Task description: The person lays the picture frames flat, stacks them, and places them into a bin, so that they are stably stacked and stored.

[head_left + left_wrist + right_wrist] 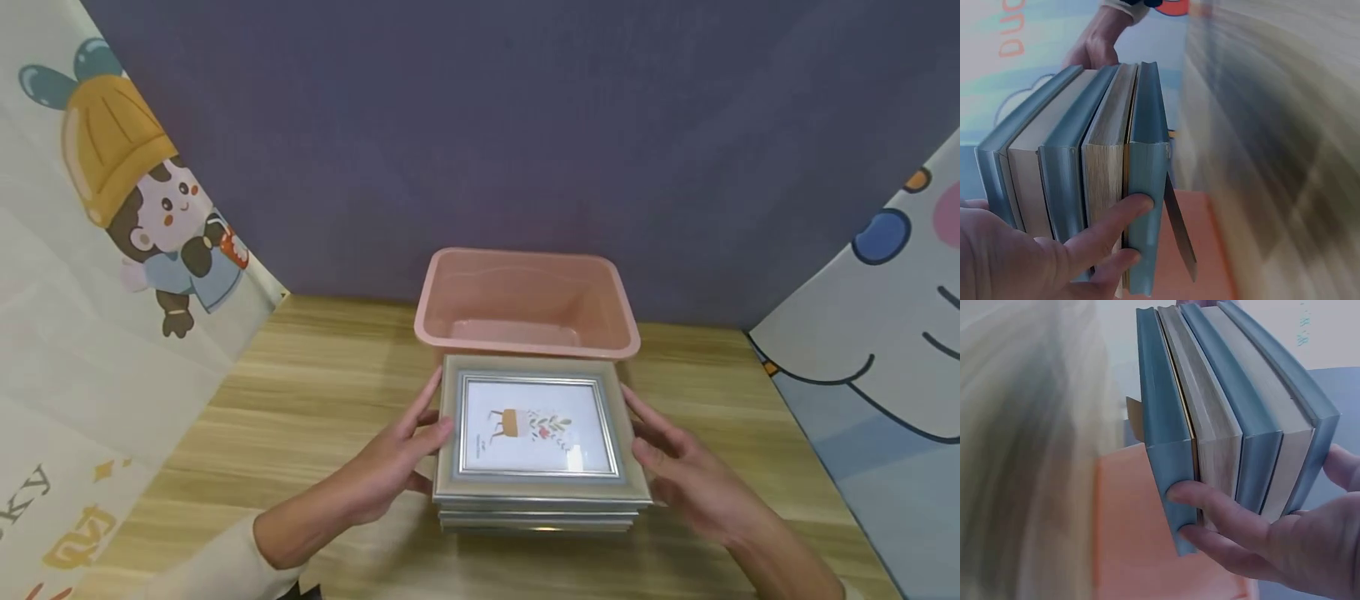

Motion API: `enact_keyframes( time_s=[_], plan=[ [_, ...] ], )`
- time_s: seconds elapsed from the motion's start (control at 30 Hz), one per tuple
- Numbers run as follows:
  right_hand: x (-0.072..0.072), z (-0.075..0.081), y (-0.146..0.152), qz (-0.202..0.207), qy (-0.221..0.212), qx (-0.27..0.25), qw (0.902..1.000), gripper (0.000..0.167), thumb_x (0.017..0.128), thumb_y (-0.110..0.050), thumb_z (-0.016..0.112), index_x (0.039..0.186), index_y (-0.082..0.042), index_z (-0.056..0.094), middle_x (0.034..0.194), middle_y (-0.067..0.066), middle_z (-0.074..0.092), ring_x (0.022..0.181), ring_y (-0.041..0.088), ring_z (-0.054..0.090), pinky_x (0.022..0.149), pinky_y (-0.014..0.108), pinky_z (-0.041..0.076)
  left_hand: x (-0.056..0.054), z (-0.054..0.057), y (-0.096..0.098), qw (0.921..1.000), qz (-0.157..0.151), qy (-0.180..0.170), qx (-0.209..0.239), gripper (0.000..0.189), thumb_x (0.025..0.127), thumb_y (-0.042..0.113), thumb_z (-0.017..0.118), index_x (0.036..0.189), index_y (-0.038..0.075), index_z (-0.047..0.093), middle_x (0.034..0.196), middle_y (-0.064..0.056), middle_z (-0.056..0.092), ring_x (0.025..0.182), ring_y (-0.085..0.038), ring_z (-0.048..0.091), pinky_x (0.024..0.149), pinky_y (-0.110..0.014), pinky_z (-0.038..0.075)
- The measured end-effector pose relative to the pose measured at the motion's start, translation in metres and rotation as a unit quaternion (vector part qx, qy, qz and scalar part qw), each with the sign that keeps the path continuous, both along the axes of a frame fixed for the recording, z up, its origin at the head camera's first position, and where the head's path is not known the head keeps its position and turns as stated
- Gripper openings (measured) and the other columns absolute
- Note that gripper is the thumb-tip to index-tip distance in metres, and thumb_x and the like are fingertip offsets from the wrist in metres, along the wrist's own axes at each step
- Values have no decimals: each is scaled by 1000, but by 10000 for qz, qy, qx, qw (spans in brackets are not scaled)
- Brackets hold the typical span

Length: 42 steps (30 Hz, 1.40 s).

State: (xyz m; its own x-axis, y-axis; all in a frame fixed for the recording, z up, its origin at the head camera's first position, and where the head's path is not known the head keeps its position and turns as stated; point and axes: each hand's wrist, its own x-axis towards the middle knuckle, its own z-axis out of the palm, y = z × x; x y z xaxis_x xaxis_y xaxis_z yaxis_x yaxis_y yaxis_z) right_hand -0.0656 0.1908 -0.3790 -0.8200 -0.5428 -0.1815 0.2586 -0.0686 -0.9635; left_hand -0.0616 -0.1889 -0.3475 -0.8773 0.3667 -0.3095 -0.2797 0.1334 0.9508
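Both hands hold a stack of several picture frames (540,492) between them, lifted off the wooden table. The uppermost frame lies face up, showing a drawing of a deer-like figure and flowers. My left hand (382,471) grips the left side, thumb near the top frame's edge and fingers along the side. On the opposite side, my right hand (686,475) grips in the same way. In the left wrist view, blue-grey and pale frame edges (1097,162) alternate, and a thin stand flap (1180,231) sticks out beneath the lowest frame.
Just beyond the stack, a pink plastic bin (528,344) stands on the wood-grain table (322,383) against a dark blue back wall (525,125). Printed cartoon panels (150,192) flank the table at left and right.
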Motion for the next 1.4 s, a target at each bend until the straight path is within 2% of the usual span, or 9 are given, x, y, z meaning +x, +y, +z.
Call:
enact_keyframes(
  time_s=[0.1, 0.23, 0.33, 0.5, 0.6, 0.73, 0.97, 1.2, 1.4],
  plan=[
    [-2, 12, 2, 181, 222, -205, 9994, 65, 111, -22, 40, 163, -41, 6, 167, 26, 2, 128, 19, 57, 96, 46, 57, 1, 16, -1, 9999, -95, 72, 34, 70, 107, 39, 50, 159, 55, 5, 161, -24, 20, 133, -40, 45, 76, -40, 57],
    [-4, 28, 3, 272, 497, -390, 9976, 63, 112, -18, 37, 164, -38, 7, 158, 1, 32, 128, 23, 60, 95, 46, 59, 1, 33, -1, 9996, -173, 177, 126, 68, 108, 38, 47, 157, 58, 5, 160, -24, 21, 128, -38, 49, 76, -39, 57],
    [-3, 35, 4, 361, 644, -515, 9959, 64, 111, -15, 36, 164, -35, 6, 153, -9, 38, 129, 22, 58, 96, 45, 59, 3, 42, -1, 9996, -152, 199, 137, 68, 108, 36, 47, 157, 58, 5, 160, -23, 20, 132, -41, 46, 77, -39, 58],
    [-3, 42, 5, 349, 729, -550, 9952, 65, 111, -13, 35, 164, -34, 4, 159, -7, 30, 134, 17, 54, 98, 43, 58, 4, 53, -2, 9994, -154, 295, 105, 68, 108, 37, 47, 158, 56, 5, 161, -23, 19, 142, -45, 38, 78, -41, 59],
    [-4, 46, 6, 281, 739, -503, 9956, 65, 111, -14, 35, 164, -35, 5, 168, 8, 12, 136, 14, 53, 98, 43, 58, 3, 59, -3, 9988, -216, 420, 124, 68, 108, 37, 47, 158, 54, 5, 160, -23, 21, 135, -42, 46, 79, -43, 60],
    [-7, 54, 7, 272, 835, -431, 9952, 65, 111, -13, 35, 164, -36, 5, 169, 20, -10, 135, 14, 54, 96, 44, 59, 1, 68, -5, 9977, -324, 572, 184, 68, 108, 36, 45, 159, 52, 4, 159, -24, 25, 120, -36, 60, 78, -46, 62],
    [-14, 74, 9, 183, 1204, -239, 9923, 64, 111, -13, 35, 165, -34, 6, 167, 3, 13, 136, 12, 53, 96, 38, 59, -6, 83, -4, 9960, -324, 822, 149, 67, 109, 35, 45, 160, 51, 5, 155, -23, 32, 115, -34, 62, 76, -45, 62],
    [-28, 88, 10, 156, 1550, -203, 9876, 64, 111, -12, 36, 165, -31, 7, 173, 7, 0, 138, 8, 51, 97, 34, 58, -22, 93, 3, 9947, -245, 979, 194, 67, 109, 32, 44, 160, 51, 5, 153, -20, 37, 119, -33, 60, 73, -44, 61],
    [-44, 106, 10, 127, 1711, 98, 9851, 65, 111, -14, 38, 164, -35, 7, 173, 10, -6, 136, 4, 51, 98, 29, 57, -39, 103, 7, 9923, -166, 1193, 274, 67, 109, 31, 42, 160, 52, 4, 155, -19, 41, 106, -28, 66, 68, -42, 61]
  ],
)
